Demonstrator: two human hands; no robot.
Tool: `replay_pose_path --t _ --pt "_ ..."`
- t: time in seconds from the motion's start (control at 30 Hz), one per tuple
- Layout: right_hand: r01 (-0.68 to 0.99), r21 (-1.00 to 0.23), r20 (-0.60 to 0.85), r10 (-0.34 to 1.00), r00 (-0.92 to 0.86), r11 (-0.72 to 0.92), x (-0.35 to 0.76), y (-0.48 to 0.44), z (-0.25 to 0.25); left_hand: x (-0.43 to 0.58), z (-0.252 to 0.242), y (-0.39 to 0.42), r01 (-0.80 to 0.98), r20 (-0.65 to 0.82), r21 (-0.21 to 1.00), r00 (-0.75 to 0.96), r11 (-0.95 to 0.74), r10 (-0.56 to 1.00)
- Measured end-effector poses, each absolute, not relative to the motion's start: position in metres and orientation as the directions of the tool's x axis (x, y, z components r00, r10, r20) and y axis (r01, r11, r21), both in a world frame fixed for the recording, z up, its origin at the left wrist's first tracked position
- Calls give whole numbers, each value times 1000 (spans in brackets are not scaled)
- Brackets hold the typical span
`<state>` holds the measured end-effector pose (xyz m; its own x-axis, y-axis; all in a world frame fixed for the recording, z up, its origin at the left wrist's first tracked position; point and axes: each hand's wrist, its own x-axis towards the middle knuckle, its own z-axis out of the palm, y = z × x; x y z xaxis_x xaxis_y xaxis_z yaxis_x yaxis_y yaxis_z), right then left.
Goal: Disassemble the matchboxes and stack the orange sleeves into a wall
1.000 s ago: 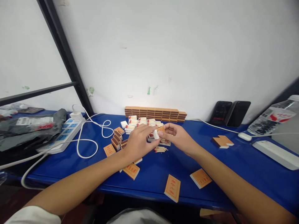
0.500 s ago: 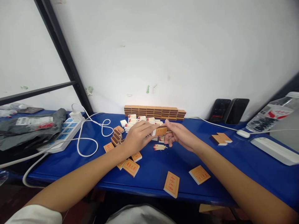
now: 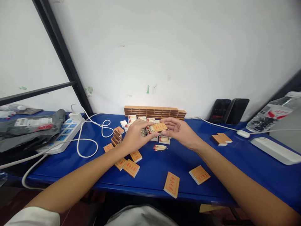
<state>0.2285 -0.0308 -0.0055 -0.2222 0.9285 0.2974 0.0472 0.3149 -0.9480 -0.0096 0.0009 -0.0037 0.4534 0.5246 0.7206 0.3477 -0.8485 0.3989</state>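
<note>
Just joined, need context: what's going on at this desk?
The left hand and right hand hold a matchbox between them, its tray apparently partly out. Loose matches lie on the blue table. Beneath and beyond the hands, open trays of matches stand before a stacked row of matchboxes along the wall.
</note>
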Motion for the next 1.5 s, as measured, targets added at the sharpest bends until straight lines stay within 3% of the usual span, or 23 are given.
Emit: replay_pose_path --t 0.13,0.53,0.73,0.9,1.5 --pt "130 -925 323 920 -223 356 234 -26 -8 -11 0 3 367 664 471 452 -803 596" --pt "209 -911 329 931 -158 357 260 -15 -5 -14 -5 11 434 661 475 398 -766 636" --pt "278 -907 352 931 95 315 313 7 -5 -16 -5 13 490 624 497 372 -716 687" --pt "431 -888 347 850 396 162 375 44 -14 -15 -8 11 458 627 477 421 -751 655" --pt "584 -795 461 791 402 167 398 97 -54 -15 -8 10 453 622 459 450 -764 640"
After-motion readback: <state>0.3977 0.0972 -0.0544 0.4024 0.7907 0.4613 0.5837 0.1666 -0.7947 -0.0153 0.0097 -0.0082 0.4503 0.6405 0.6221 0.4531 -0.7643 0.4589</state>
